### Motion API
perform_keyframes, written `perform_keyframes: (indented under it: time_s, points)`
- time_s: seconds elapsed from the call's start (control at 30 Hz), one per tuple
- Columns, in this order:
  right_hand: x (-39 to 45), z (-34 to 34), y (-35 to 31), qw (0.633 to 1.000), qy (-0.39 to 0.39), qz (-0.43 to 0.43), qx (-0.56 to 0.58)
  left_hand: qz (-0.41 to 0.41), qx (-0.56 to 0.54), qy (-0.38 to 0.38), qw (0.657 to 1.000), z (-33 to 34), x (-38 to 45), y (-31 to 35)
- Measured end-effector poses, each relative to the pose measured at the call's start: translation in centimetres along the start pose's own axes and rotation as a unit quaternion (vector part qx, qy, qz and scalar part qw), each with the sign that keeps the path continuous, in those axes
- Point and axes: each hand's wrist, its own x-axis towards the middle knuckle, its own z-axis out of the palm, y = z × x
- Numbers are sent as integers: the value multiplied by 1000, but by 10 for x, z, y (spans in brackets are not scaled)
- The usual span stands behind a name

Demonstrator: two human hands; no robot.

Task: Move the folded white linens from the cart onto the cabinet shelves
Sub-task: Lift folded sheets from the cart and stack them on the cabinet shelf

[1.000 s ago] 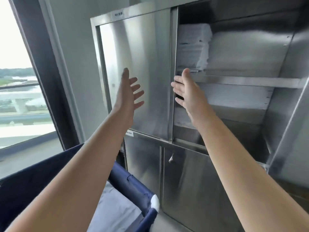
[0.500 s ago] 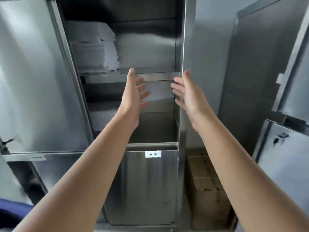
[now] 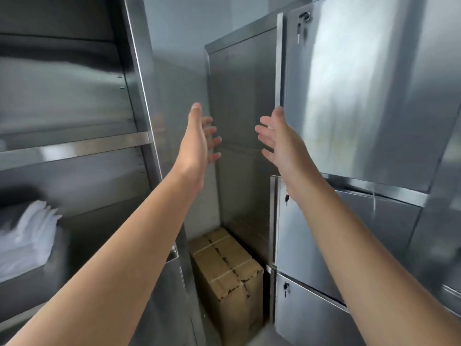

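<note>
Two bare hands raised, palms facing each other, holding nothing.

Nearest, both forearms reach up from the bottom corners; the left hand (image 3: 197, 143) and right hand (image 3: 279, 143) hang mid-frame with fingers spread, well apart. At lower left, folded white linens (image 3: 27, 240) sit on a cabinet shelf (image 3: 74, 148). Beyond, at lower centre, a taped cardboard box (image 3: 229, 268) stands on the floor beside steel lockers (image 3: 361, 96).

Cabinet (image 3: 139, 101) brushed shiny steel, linens (image 3: 27, 240) soft white cloth, box (image 3: 224, 265) matt cardboard.
</note>
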Motion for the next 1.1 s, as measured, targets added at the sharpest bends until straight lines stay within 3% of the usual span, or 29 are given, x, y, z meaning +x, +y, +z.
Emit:
perform_keyframes:
  time_s: [0.47,1.1]
  points:
    - [-46,-159,-27,965,251,-31,-75,-18,-55,-231,971,166,-20,-8]
    - [-112,-350,-97,914,379,-73,-123,18,-94,-364,927,362,-104,9]
